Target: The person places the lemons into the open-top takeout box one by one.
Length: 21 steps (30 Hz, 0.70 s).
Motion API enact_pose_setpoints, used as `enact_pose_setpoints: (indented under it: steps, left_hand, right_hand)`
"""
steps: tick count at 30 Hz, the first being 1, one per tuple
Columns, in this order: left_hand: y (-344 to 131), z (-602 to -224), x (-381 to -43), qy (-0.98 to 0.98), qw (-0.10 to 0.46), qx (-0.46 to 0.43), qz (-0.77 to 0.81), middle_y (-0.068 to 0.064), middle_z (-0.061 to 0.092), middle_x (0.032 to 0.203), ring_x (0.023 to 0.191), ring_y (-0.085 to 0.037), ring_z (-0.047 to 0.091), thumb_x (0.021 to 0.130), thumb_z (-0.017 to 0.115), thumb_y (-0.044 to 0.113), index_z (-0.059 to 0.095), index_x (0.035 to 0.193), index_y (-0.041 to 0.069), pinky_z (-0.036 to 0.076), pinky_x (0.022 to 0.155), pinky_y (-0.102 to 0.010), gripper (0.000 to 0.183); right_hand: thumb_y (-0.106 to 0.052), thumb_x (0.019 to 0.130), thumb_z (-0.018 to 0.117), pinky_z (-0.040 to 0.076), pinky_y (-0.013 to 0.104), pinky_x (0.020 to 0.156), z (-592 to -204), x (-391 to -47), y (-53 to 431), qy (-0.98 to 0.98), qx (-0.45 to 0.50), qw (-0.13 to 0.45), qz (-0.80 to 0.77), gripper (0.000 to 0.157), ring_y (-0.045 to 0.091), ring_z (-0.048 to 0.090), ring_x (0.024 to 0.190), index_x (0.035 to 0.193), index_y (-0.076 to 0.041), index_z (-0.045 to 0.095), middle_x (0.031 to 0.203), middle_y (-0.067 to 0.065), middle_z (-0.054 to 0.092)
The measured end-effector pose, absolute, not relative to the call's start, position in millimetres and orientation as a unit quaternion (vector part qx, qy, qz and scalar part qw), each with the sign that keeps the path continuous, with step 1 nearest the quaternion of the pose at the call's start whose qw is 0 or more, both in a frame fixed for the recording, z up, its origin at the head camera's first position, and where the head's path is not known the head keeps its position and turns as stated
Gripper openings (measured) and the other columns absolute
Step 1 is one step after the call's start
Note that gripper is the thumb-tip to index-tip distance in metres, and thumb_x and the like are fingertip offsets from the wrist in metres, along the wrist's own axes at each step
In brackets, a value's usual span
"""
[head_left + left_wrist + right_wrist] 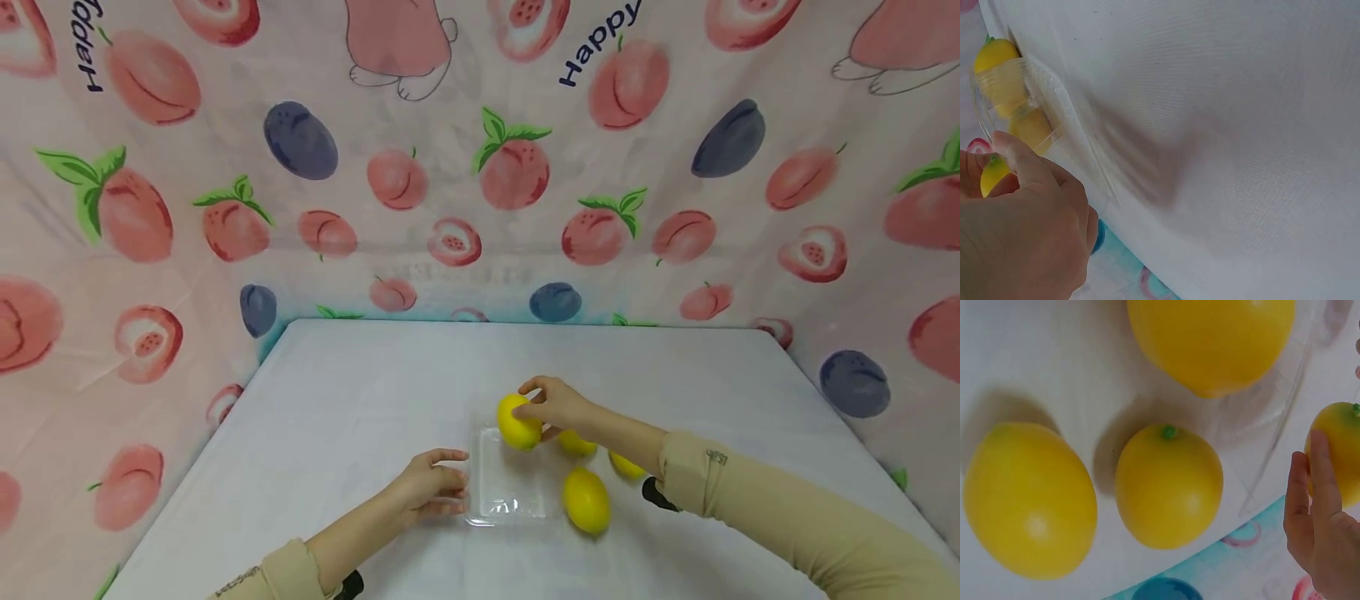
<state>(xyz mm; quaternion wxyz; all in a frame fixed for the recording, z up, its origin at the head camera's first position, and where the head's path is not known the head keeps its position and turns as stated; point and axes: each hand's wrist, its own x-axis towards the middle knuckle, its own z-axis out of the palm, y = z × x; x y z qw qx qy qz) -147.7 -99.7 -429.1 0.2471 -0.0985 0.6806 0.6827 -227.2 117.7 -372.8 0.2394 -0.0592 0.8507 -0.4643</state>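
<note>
Over the far part of a clear plastic tray (pixel 504 498), my right hand (pixel 561 405) holds a yellow lemon (pixel 516 427) between thumb and fingers. The right wrist view also has this lemon (pixel 1344 453) at its right edge, green stem end showing. My left hand (pixel 429 483) is at the tray's left side, fingers spread and loosely bent, fingertips at the rim. Whether they touch the tray is hard to tell. To the right of the tray lie a near lemon (pixel 587 502), a lemon (pixel 577 443) behind it, and another lemon (pixel 626 467) partly hidden by my right forearm.
A white cloth covers the table (pixel 360 392). Behind it and at both sides hangs a pink curtain (pixel 450 125) printed with peaches. Dark bands show at both wrists, below the beige sleeves (pixel 750 492).
</note>
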Motion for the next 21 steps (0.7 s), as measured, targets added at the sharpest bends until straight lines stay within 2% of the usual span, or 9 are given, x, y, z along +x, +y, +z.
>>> enact_pose_setpoints:
  steps: [8,21]
  left_hand:
    - [-99,-429,-148,0.679,0.246,-0.102,0.684,-0.002,0.059,0.080,0.064,-0.010,0.057,0.087,0.057,-0.002,0.044,0.129,-0.003,0.059,0.062,-0.027,0.044]
    - [-97,-428,-148,0.683,0.245,-0.094,0.681,0.000,0.058,0.077,0.063,-0.010,0.057,0.088,0.057,0.000,0.044,0.129,-0.003,0.058,0.060,-0.025,0.043]
  right_hand:
    - [-0.019,0.087,0.066,0.060,0.037,0.065,-390,-231,106,0.856,-0.046,0.246,-0.452,0.043,0.020,0.059,0.078,0.121,0.003,0.052,0.102,0.016,0.061]
    - [-0.020,0.084,0.069,0.060,0.037,0.065,-396,-234,89,0.879,-0.027,0.218,-0.423,0.041,0.021,0.057,0.078,0.116,-0.001,0.054,0.101,0.015,0.059]
